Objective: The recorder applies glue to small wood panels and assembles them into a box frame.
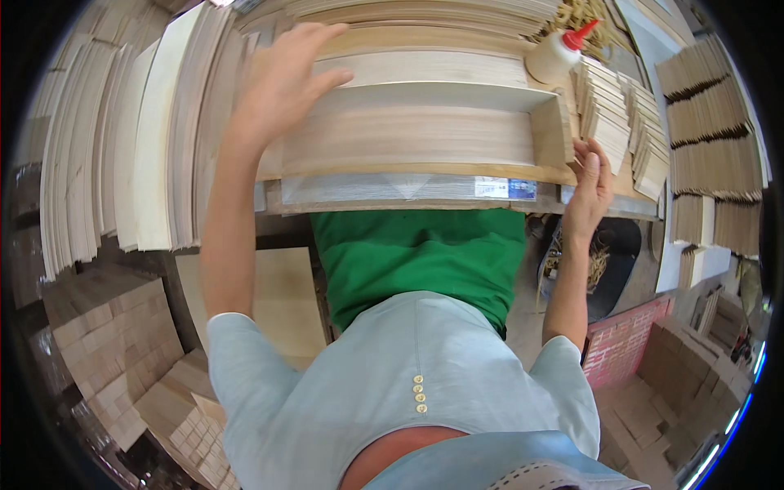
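A long pale wooden panel [433, 95] stands on edge across the workbench, with a short wooden end piece [553, 132] meeting its right end at a corner. Flat wood with fine parallel lines [408, 137] lies in front of the panel. At the right, my right hand [591, 189] has its fingers curled and closed at the near corner of the end piece; the fingertips are partly hidden. My left hand [282, 77] is over the panel's left end, thumb and fingers apart, holding nothing. It covers that end of the panel.
A white glue bottle [554, 59] with a red nozzle stands at the back right, beside rows of small wooden pieces [603, 114]. Tall board stacks [147, 139] rise at the left. More stacked pieces [714, 122] stand far right. A black tub [612, 261] is below the bench.
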A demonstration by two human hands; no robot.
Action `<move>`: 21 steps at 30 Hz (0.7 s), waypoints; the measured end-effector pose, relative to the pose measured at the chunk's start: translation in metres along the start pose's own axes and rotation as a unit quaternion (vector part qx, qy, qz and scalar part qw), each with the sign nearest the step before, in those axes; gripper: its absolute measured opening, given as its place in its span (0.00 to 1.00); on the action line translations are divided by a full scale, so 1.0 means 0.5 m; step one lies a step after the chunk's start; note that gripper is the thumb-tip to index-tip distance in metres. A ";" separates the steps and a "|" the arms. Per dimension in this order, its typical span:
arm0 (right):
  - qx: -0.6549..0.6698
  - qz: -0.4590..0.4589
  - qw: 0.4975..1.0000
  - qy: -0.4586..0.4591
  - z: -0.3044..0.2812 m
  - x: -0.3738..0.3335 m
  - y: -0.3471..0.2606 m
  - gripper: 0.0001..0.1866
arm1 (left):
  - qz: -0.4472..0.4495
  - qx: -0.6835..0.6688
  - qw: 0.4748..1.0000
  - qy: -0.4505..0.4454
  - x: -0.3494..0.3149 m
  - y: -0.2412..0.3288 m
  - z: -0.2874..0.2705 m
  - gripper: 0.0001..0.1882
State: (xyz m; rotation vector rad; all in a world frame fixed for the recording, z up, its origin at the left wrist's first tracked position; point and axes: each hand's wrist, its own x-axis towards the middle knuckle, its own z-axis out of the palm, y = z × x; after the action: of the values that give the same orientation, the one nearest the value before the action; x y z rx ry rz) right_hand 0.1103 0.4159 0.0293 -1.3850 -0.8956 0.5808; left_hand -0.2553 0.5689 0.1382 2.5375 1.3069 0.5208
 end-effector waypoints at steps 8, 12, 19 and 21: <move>0.005 0.012 0.998 0.058 0.019 -0.027 0.052 0.15 | -0.043 0.137 0.954 -0.262 0.180 -0.031 0.158 0.39; -0.030 -0.035 0.997 0.067 0.024 -0.035 0.065 0.14 | -0.028 0.119 0.953 -0.276 0.192 -0.070 0.178 0.40; -0.027 -0.051 0.997 0.060 0.023 -0.037 0.071 0.14 | -0.062 0.041 0.968 -0.241 0.190 -0.078 0.170 0.34; -0.019 -0.055 0.997 0.055 0.021 -0.037 0.071 0.14 | -0.108 -0.029 0.960 -0.257 0.193 -0.082 0.156 0.30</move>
State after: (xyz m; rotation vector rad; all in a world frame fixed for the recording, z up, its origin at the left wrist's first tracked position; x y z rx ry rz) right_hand 0.0966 0.4119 -0.0096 -1.3786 -0.8915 0.4026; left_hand -0.2010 0.6676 0.0717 2.2250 1.3094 -0.1410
